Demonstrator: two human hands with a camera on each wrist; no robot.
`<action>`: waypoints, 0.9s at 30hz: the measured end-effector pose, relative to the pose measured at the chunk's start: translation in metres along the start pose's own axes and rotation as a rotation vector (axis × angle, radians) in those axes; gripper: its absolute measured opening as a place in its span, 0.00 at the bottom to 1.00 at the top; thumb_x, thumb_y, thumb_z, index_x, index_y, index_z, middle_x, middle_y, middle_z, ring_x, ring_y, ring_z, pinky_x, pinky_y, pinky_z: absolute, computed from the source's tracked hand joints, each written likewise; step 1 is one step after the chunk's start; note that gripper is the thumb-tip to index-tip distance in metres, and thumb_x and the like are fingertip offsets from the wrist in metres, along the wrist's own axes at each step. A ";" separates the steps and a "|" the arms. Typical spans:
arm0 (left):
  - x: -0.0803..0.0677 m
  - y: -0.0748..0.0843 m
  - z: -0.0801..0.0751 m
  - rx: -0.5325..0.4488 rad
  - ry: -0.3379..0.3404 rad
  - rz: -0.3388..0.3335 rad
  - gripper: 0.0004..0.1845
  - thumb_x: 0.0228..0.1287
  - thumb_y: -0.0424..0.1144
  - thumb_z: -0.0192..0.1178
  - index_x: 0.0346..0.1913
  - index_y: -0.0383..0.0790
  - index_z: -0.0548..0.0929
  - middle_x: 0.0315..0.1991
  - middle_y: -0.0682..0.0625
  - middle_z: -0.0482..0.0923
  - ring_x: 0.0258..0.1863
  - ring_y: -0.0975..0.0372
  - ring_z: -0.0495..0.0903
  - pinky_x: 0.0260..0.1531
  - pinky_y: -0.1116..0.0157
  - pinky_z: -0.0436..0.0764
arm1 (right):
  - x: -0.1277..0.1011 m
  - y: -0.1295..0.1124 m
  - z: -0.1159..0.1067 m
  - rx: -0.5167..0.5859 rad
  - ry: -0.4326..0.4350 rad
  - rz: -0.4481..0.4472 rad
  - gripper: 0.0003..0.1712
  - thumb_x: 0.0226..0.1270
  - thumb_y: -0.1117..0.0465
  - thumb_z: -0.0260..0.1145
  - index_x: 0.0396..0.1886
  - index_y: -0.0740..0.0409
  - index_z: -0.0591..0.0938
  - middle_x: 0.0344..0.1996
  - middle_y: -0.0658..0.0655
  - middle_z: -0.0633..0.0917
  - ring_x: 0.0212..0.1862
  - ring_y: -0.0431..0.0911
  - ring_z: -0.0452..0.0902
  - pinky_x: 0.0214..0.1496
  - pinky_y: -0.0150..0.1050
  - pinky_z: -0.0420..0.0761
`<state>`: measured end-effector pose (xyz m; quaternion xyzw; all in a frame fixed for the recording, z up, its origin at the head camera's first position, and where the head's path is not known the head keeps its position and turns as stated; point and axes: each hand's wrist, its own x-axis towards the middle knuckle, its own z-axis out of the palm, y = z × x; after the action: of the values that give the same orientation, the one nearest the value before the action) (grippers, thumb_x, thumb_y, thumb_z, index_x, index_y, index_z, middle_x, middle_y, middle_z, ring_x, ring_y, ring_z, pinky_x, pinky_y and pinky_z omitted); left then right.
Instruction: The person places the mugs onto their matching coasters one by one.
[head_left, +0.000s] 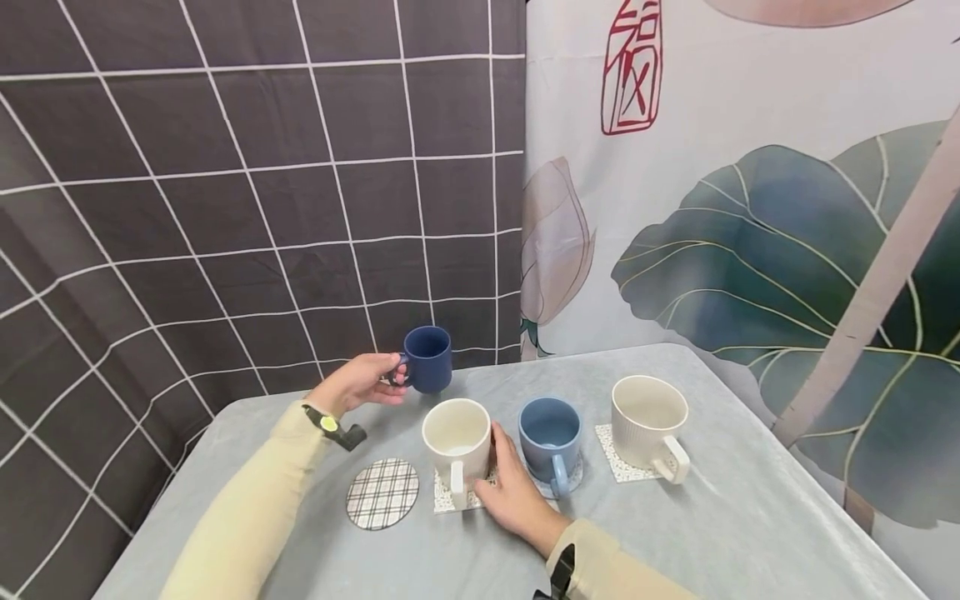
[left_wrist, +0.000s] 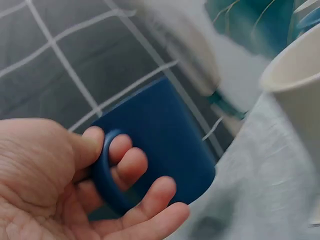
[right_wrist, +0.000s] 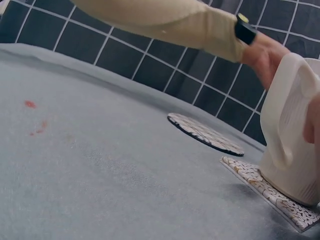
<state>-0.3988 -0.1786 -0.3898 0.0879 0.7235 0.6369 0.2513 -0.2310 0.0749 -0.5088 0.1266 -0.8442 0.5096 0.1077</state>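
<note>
At the back of the table, my left hand grips the handle of a dark blue mug. In the left wrist view the fingers curl through its handle, and the mug is tilted in that picture, over a shadow on the cloth. My right hand holds a white mug by its right side, thumb near the handle and fingers along the wall. Under this mug lies a square patterned coaster. Left of it is a round plaid coaster with nothing on it.
A lighter blue mug stands on a round coaster, close to the right hand. Farther right, a ribbed cream mug sits on a square coaster. Grid cloth and a lotus-print curtain hang behind the table.
</note>
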 end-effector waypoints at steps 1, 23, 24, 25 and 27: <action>-0.006 -0.001 0.001 -0.008 0.008 -0.005 0.15 0.83 0.40 0.42 0.39 0.36 0.74 0.33 0.49 0.74 0.35 0.57 0.85 0.46 0.54 0.86 | 0.000 -0.001 0.000 0.005 0.007 0.000 0.50 0.58 0.68 0.62 0.79 0.69 0.50 0.74 0.70 0.61 0.76 0.59 0.56 0.75 0.58 0.59; -0.120 -0.031 -0.010 -0.068 0.018 0.015 0.17 0.84 0.40 0.40 0.37 0.41 0.77 0.31 0.52 0.75 0.37 0.58 0.87 0.49 0.52 0.85 | 0.002 -0.005 0.001 0.005 -0.003 0.034 0.49 0.63 0.64 0.62 0.80 0.66 0.50 0.75 0.69 0.61 0.76 0.60 0.55 0.76 0.58 0.59; -0.123 -0.033 -0.011 -0.076 0.017 0.009 0.17 0.84 0.40 0.40 0.37 0.42 0.77 0.31 0.52 0.76 0.37 0.58 0.87 0.49 0.52 0.85 | 0.002 -0.005 0.001 0.001 0.000 0.034 0.49 0.62 0.64 0.63 0.80 0.66 0.50 0.74 0.69 0.61 0.76 0.60 0.56 0.76 0.58 0.59; -0.126 -0.034 -0.011 -0.081 0.006 0.008 0.17 0.84 0.41 0.40 0.37 0.42 0.77 0.31 0.52 0.76 0.37 0.58 0.87 0.49 0.52 0.85 | 0.002 -0.005 0.002 0.000 0.006 0.033 0.49 0.62 0.64 0.63 0.80 0.66 0.51 0.74 0.69 0.61 0.76 0.60 0.56 0.76 0.58 0.59; -0.132 -0.037 -0.012 -0.094 -0.009 0.010 0.17 0.84 0.41 0.41 0.37 0.42 0.77 0.31 0.52 0.76 0.38 0.58 0.87 0.50 0.52 0.85 | 0.002 -0.005 0.003 0.000 0.017 0.026 0.49 0.62 0.64 0.63 0.79 0.67 0.51 0.74 0.69 0.62 0.76 0.60 0.57 0.75 0.58 0.59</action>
<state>-0.2840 -0.2542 -0.3913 0.0827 0.6910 0.6712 0.2552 -0.2314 0.0700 -0.5051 0.1115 -0.8449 0.5118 0.1082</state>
